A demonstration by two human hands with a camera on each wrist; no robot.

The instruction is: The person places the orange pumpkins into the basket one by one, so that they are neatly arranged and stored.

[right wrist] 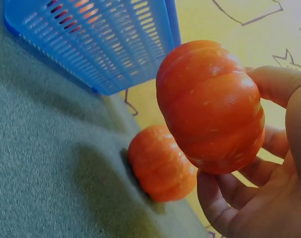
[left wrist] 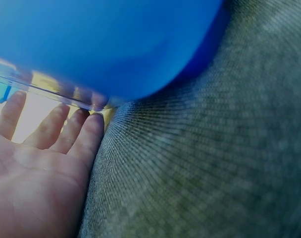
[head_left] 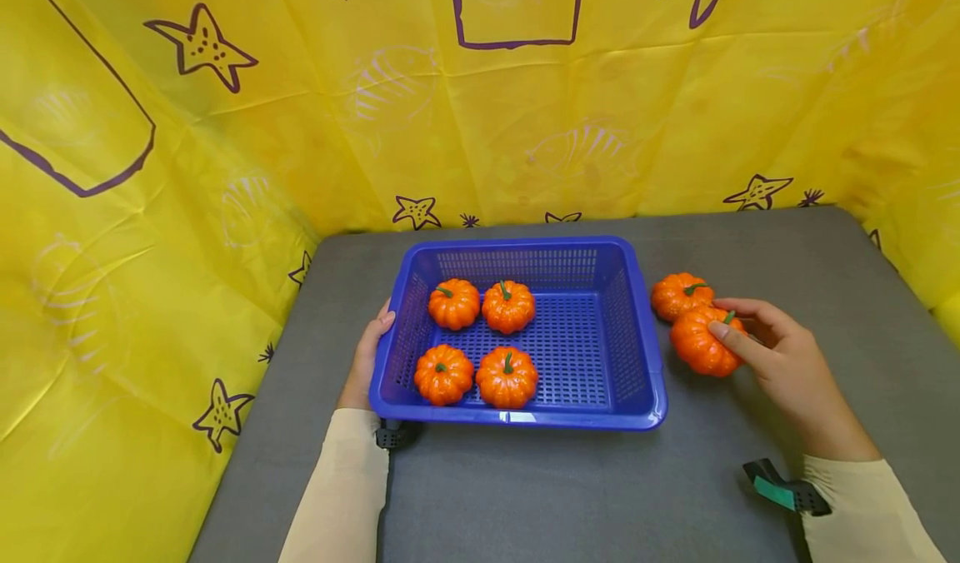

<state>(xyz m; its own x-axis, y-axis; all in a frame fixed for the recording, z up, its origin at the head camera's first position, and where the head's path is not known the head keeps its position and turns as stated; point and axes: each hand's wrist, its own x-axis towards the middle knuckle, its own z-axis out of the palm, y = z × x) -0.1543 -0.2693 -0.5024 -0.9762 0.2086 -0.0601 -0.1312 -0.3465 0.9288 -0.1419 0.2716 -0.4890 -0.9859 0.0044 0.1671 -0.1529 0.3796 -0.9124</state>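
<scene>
A small orange pumpkin [head_left: 704, 342] with a green stem is in my right hand [head_left: 780, 363], the thumb pressing its near side and the fingers behind it. In the right wrist view this pumpkin [right wrist: 210, 106] is held above the table. A second pumpkin [head_left: 681, 295] sits just beyond it on the table. My left hand [head_left: 365, 363] holds the left side of a blue plastic basket [head_left: 517, 417], thumb at the rim. Its fingers [left wrist: 46, 129] reach under the rim in the left wrist view. Inside the basket, several pumpkins [head_left: 507, 377] stand in two rows on the left part.
The basket rests on a grey table [head_left: 540, 496]. Yellow cloth [head_left: 495, 130] with purple stars and pale fish hangs behind the table and along its sides. A black wrist mount [head_left: 783, 490] with a green strip sits at the right sleeve.
</scene>
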